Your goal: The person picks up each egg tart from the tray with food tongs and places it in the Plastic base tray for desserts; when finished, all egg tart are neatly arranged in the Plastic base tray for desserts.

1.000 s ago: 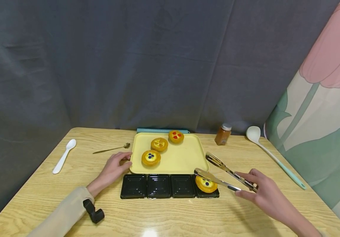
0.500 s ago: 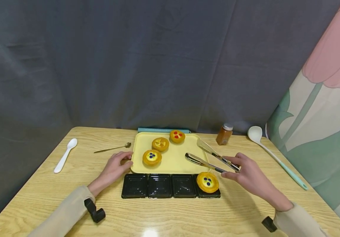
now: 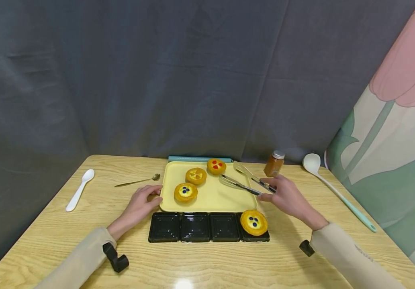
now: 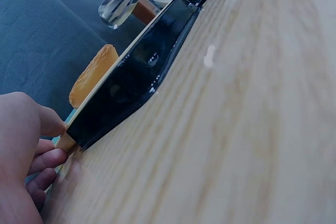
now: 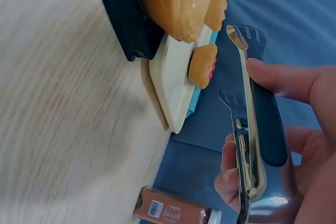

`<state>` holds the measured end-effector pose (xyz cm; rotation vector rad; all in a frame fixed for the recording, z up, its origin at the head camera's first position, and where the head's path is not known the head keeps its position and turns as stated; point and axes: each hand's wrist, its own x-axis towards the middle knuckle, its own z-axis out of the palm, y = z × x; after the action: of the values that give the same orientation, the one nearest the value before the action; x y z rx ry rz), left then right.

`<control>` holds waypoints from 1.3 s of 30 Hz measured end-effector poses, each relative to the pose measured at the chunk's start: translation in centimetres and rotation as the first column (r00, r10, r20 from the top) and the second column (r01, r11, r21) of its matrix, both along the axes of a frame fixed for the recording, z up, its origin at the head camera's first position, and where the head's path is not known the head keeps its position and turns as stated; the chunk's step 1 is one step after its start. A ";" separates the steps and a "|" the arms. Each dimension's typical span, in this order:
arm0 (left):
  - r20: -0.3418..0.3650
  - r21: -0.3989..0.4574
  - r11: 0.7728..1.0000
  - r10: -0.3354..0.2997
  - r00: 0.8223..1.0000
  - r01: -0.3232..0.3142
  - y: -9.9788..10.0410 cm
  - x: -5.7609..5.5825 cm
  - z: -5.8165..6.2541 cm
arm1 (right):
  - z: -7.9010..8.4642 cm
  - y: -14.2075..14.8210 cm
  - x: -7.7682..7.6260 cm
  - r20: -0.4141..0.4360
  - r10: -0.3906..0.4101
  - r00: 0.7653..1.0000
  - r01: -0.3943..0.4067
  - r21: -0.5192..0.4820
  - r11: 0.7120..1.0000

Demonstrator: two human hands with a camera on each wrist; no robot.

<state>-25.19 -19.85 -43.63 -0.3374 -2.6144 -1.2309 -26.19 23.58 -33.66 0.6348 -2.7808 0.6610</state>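
My left hand (image 3: 142, 202) pinches the left edge of a pale yellow tray (image 3: 225, 200), thumb above and fingers below. On the tray sit a blueberry-topped tart (image 3: 185, 193), a tart with yellow pieces (image 3: 195, 176) and a red-topped tart (image 3: 216, 167). My right hand (image 3: 288, 198) holds metal tongs (image 3: 242, 186) with dark grips. The tongs' arms are spread over the tray's right half, nothing between them, their tips near the red-topped tart. Another blueberry-topped tart (image 3: 254, 223) lies in the right end compartment of a black divided container (image 3: 194, 227) in front of the tray.
A jar (image 3: 274, 164) of orange-brown contents stands behind my right hand. Right of it lies a ladle (image 3: 311, 163) with a mint handle. A white spoon (image 3: 80, 190) and a thin gold spoon (image 3: 136, 182) lie on the left. A teal bar (image 3: 200, 159) lies behind the tray.
My right hand has carried the tongs away from the tart in the black container, back and left over the tray toward the red-topped tart. My left hand stays at the tray's edge.
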 end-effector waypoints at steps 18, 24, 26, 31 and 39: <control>0.005 0.003 1.000 0.000 1.000 0.000 0.2 0.0 0.2 | -1.0 -1.8 -4.0 0.062 0.024 0.998 -0.025 0.002 1.000; 0.000 -0.002 1.000 0.002 1.000 -0.002 0.2 0.0 0.2 | -1.4 -2.4 -4.9 0.069 0.044 0.997 -0.044 0.002 0.999; -0.006 -0.006 1.000 0.000 1.000 0.000 0.1 0.0 0.1 | -1.4 -2.7 -5.1 0.083 0.042 0.996 -0.042 -0.002 0.999; -0.012 -0.004 1.000 0.000 1.000 0.000 0.1 0.0 0.2 | -1.5 -3.0 -5.7 0.073 0.036 0.997 -0.037 0.023 0.999; 0.004 -0.011 1.000 0.001 1.000 -0.001 0.0 0.0 0.2 | -1.4 -3.1 -6.0 0.078 0.064 0.995 -0.068 0.050 0.996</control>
<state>-25.15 -19.81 -43.47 -0.3363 -2.6249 -1.2185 -32.17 20.49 -35.01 0.7289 -2.8672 0.6403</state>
